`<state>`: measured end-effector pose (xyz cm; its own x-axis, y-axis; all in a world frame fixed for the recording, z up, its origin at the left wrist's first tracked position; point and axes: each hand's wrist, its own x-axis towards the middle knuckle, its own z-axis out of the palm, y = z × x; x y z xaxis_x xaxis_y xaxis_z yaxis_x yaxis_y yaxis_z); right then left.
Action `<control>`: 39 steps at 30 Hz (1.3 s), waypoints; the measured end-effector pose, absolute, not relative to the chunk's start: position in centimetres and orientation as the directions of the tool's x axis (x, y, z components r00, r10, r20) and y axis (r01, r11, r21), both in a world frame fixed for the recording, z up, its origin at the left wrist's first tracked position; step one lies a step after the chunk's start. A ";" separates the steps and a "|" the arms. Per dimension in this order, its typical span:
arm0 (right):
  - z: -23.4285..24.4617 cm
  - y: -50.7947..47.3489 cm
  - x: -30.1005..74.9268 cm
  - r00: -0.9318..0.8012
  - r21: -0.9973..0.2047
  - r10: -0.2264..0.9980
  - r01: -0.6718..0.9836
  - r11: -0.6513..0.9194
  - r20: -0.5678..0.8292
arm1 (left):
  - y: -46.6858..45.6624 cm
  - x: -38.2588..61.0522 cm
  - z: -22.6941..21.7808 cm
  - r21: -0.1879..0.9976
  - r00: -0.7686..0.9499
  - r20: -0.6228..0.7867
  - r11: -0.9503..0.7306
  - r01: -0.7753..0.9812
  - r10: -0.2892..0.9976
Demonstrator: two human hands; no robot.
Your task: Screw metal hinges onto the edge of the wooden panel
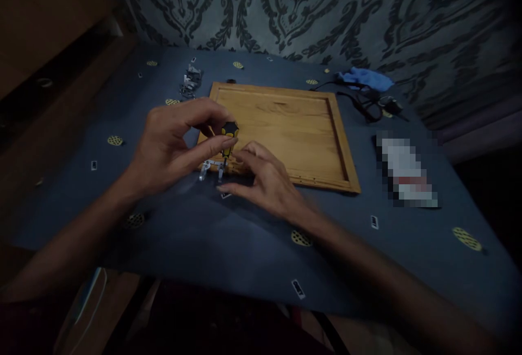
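Note:
A short screwdriver (pixel 229 133) with a black and yellow handle stands nearly upright in my left hand (pixel 171 145), its handle between thumb and fingers. Its shaft points down at a metal cabinet hinge (pixel 207 168) on the near edge of a wooden cabinet door (pixel 285 129). My right hand (pixel 267 178) curls about the hinge from the right, thumb on the near side and fingers on the door side. Those fingers partly cover the hinge, and its exact contact with the screwdriver tip is hard to make out.
More metal hinges (pixel 191 80) lie beyond the door at the left. A blue cloth (pixel 365 79) and dark glasses (pixel 362 106) are at the back right. A blurred-out packet (pixel 408 173) lies right of the door. All rest on a dark blue patterned tablecloth (pixel 244 246).

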<state>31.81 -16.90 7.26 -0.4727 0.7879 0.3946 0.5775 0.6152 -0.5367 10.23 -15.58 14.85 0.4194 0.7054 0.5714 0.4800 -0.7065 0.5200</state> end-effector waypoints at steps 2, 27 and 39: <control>6.2 -17.5 31.6 -0.469 -0.533 0.807 0.607 0.590 0.359 | -15.6 10.2 14.8 0.537 0.414 0.573 -0.705 0.463 0.708; 4.3 -17.5 30.8 -0.417 -0.538 0.825 0.625 0.565 0.382 | -16.0 9.8 14.4 0.565 0.395 0.562 -0.686 0.458 0.727; 4.4 -17.5 30.6 -0.420 -0.544 0.829 0.625 0.560 0.370 | -15.2 9.9 14.3 0.452 0.457 0.662 -0.803 0.389 0.594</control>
